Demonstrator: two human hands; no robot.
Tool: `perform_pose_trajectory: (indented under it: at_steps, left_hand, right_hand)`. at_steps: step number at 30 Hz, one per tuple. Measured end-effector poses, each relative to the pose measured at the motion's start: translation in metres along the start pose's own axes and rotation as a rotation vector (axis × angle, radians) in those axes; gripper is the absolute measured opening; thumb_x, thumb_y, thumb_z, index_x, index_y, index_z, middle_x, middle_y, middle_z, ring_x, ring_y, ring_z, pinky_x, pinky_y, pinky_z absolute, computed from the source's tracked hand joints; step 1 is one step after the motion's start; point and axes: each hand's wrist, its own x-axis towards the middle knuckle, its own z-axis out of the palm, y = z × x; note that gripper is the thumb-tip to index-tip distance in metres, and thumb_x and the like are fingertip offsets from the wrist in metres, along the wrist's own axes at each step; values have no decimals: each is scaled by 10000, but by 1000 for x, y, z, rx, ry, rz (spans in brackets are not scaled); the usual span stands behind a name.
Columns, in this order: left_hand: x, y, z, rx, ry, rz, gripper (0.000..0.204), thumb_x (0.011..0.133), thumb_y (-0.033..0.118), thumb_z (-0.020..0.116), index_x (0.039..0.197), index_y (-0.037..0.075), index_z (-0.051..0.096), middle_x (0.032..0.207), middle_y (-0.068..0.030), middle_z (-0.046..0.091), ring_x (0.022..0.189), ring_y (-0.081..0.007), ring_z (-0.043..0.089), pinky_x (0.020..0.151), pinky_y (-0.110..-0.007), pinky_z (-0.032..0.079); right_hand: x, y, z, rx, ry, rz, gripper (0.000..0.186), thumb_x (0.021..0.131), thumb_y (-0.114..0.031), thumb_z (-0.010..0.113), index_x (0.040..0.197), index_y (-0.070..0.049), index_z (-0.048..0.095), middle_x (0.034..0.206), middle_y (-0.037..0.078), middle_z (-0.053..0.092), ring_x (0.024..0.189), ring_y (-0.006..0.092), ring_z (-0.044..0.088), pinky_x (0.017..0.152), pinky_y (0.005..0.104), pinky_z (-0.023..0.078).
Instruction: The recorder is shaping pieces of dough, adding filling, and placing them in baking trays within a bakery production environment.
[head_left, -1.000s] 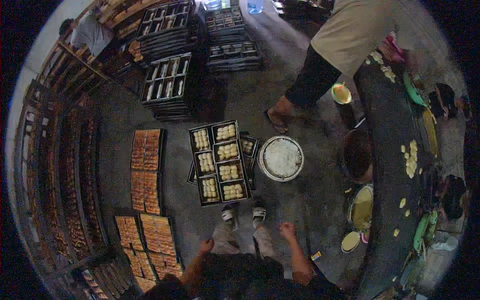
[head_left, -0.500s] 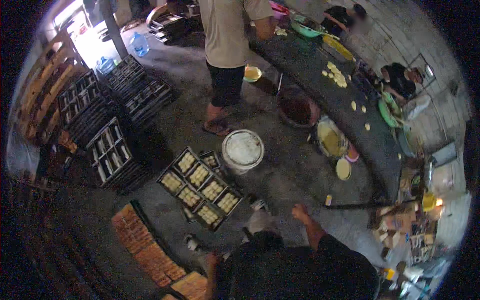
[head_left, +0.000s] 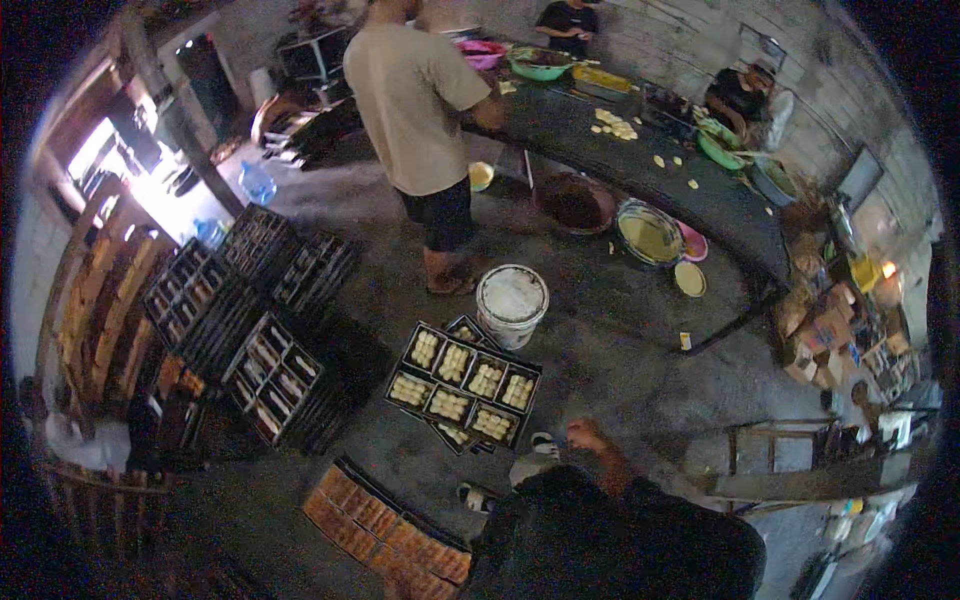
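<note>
Black trays [head_left: 451, 383] of pale dough [head_left: 447, 403] sit stacked on the floor [head_left: 620, 350] beside the white bucket [head_left: 512, 303], left of the right hand [head_left: 586, 435]; from here I cannot tell whether that hand's fingers are clenched.

No words, numbers or signs can be read; directions run from the middle of the view. At three o'clock, the small white-and-yellow box [head_left: 685, 341] on the floor shows colour patches too small to make out as print. Farther out at three o'clock, the cardboard boxes [head_left: 830, 328] are dim, and any lettering on them is blurred. Near the centre, on the side of the white bucket [head_left: 512, 328], dark patches could be print or dirt; which one cannot be told. Toward half past twelve, a co-worker's black shirt [head_left: 567, 22] is too small for any mark to be legible.
</note>
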Motion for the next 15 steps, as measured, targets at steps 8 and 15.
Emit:
perform_pose_trajectory:
  at_steps: [8,15]
  left_hand:
    - [43,-79,85,833,103,522,348,933,197,573,1220,0,583,1107,-147,672,934,-289,671,767,-406,570]
    - [144,-131,145,1451,7,1038,339,930,197,582,1206,0,593,1100,-147,675,922,-285,674,758,-390,573]
  right_hand:
    - [51,269,-59,1553,-890,-174,677,850,-441,630,1307,36,482,1188,182,589,968,313,628,817,439,543]
    - [-7,305,-98,1411,-908,-132,802,883,-605,527,1313,69,456,1227,202,549,1025,335,602,867,447,524]
